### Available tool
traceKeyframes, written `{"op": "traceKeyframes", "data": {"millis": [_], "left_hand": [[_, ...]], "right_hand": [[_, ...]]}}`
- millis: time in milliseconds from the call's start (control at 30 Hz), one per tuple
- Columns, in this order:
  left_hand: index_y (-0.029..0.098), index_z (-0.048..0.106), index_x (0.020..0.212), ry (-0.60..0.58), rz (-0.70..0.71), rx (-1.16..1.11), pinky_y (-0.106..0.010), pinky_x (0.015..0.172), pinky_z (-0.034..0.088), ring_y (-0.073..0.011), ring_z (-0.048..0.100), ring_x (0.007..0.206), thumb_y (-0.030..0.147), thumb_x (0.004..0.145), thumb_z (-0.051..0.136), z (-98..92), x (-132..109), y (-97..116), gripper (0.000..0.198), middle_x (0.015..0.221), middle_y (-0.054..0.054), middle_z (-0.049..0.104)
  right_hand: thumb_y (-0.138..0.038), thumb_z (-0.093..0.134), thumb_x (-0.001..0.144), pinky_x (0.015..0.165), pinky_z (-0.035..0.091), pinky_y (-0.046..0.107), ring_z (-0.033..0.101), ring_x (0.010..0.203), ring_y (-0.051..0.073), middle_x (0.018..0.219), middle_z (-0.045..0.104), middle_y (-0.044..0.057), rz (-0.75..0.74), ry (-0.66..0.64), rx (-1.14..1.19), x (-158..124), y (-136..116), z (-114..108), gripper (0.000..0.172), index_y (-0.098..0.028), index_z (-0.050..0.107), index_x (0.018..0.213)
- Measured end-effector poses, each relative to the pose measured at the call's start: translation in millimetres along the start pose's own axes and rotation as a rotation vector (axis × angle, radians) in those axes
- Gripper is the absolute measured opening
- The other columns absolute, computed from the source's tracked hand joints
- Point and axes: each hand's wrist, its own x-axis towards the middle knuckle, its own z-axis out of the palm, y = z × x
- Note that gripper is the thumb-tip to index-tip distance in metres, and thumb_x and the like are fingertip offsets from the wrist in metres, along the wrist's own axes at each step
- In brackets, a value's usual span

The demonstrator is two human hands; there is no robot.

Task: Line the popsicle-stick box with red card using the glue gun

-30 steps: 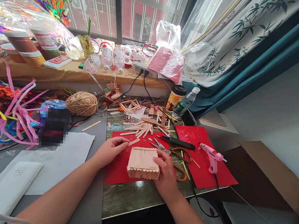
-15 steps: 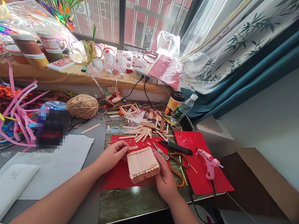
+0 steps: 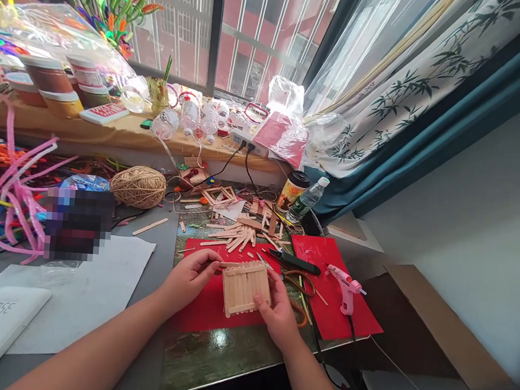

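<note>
My right hand (image 3: 278,312) grips a small box made of popsicle sticks (image 3: 247,289) by its right side, with the thumb on the face turned toward me. That face shows upright sticks with a crosswise stick near the top and another near the bottom. Between the thumb and fingers of my left hand (image 3: 198,274) is a single popsicle stick (image 3: 228,264), whose far end reaches the box's upper left corner. Beneath both hands lies a red sheet (image 3: 202,313). Scissors with orange handles (image 3: 300,284) lie just right of the box, partly hidden by my right hand.
A pile of popsicle sticks (image 3: 239,232) lies behind the hands. To the right, a pink glue gun (image 3: 346,287) rests on another red sheet (image 3: 322,324), its cord hanging over the table edge. A water bottle (image 3: 307,201) and a cup (image 3: 292,191) stand behind. Twine (image 3: 138,186) lies left.
The box has been tilted up, so its slatted face now turns toward me, and my right thumb has come onto that face. The stick in my left hand stays beside the box's upper left corner.
</note>
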Motion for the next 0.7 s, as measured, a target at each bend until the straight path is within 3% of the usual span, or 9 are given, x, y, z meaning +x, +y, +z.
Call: {"op": "traceKeyframes", "data": {"millis": [167, 400, 533, 700], "left_hand": [[0.022, 0.07, 0.109, 0.139, 0.15, 0.055, -0.033, 0.091, 0.059, -0.0203, 0.072, 0.099, 0.041, 0.108, 0.057, -4.9, -5.4, 4.3, 0.024, 0.105, -0.007, 0.074], [0.025, 0.07, 0.12, 0.259, 0.362, 0.265, -0.031, 0.084, 0.056, -0.0182, 0.071, 0.091, 0.024, 0.108, 0.056, -15.0, -14.4, 3.3, 0.019, 0.098, -0.004, 0.076], [0.026, 0.071, 0.122, 0.144, 0.569, 0.392, -0.031, 0.083, 0.056, -0.0187, 0.07, 0.094, 0.015, 0.104, 0.058, -17.9, -11.7, 7.7, 0.025, 0.103, -0.007, 0.074], [0.028, 0.067, 0.133, -0.045, 0.722, 0.548, -0.037, 0.092, 0.056, -0.0212, 0.071, 0.1, 0.012, 0.098, 0.068, -14.2, -13.0, 14.7, 0.039, 0.112, -0.007, 0.079]], "right_hand": [[-0.043, 0.075, 0.098, 0.116, 0.054, 0.055, 0.057, 0.148, 0.031, 0.164, 0.05, 0.018, -0.012, -0.015, -0.07, -9.1, 1.3, 6.0, 0.092, -0.033, 0.021, 0.17], [-0.036, 0.081, 0.093, 0.118, 0.052, 0.06, 0.057, 0.146, 0.036, 0.161, 0.053, 0.017, -0.076, 0.022, -0.374, -14.2, 10.9, 13.2, 0.085, -0.03, 0.037, 0.166], [-0.038, 0.086, 0.088, 0.115, 0.054, 0.059, 0.059, 0.142, 0.037, 0.158, 0.055, 0.017, -0.102, 0.004, -0.399, -9.7, -4.4, 10.1, 0.089, -0.029, 0.04, 0.163], [-0.026, 0.069, 0.099, 0.115, 0.051, 0.059, 0.06, 0.137, 0.035, 0.148, 0.061, 0.013, -0.317, 0.083, -0.466, 0.7, -45.6, 3.5, 0.057, -0.032, 0.055, 0.154]]}}
